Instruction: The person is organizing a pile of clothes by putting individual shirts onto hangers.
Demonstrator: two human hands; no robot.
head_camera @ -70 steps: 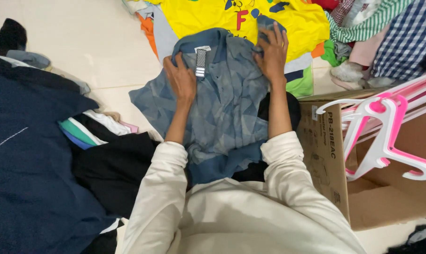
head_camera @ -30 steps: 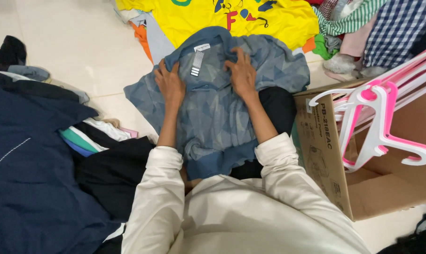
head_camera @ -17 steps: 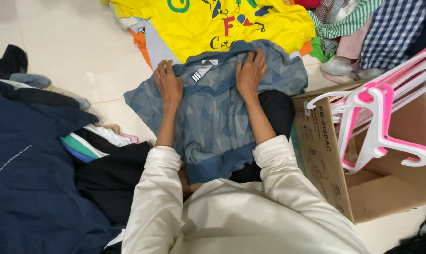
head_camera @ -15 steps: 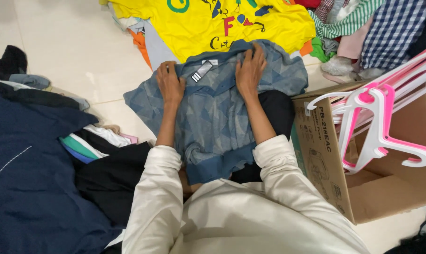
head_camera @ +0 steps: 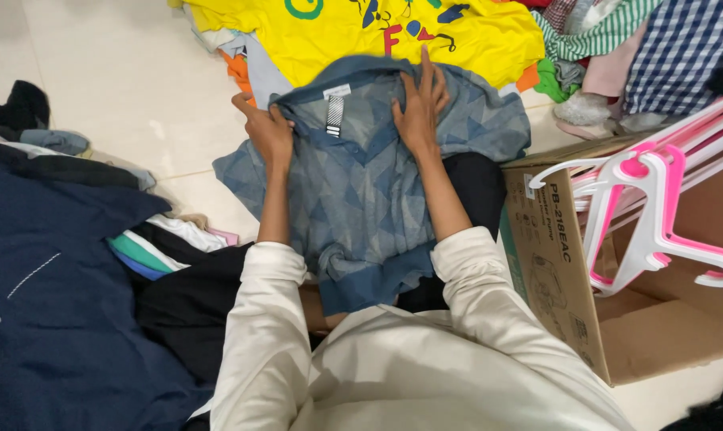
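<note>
- Dark navy garment (head_camera: 50, 303): it fills the near left floor, with a small stack of folded striped clothes (head_camera: 150, 251) at its right edge; you have little open room on this side.
- Bare tile floor (head_camera: 122, 88): the far left is the only open stretch, reaching up to the shirt's left sleeve.
- Left hand (head_camera: 267, 132): your fingers are curled and clamped on the far left shoulder of the blue patterned shirt (head_camera: 361, 207), just left of the collar label (head_camera: 335, 112).
- Blue patterned shirt: it lies over your lap, its long axis running near to far, collar at the far end, hem bunched near your body. Both hands sit at the far end, either side of the collar.
- Right hand (head_camera: 420, 108): your fingers lie flat and slightly spread, pressing the shirt just right of the collar; it grips nothing.
- Yellow printed shirt (head_camera: 361, 32): it lies just beyond the collar, touching the far edge.
- Cardboard box (head_camera: 569, 295): it stands close on the right, holding pink and white hangers (head_camera: 657, 207); it hems in the right sleeve.
</note>
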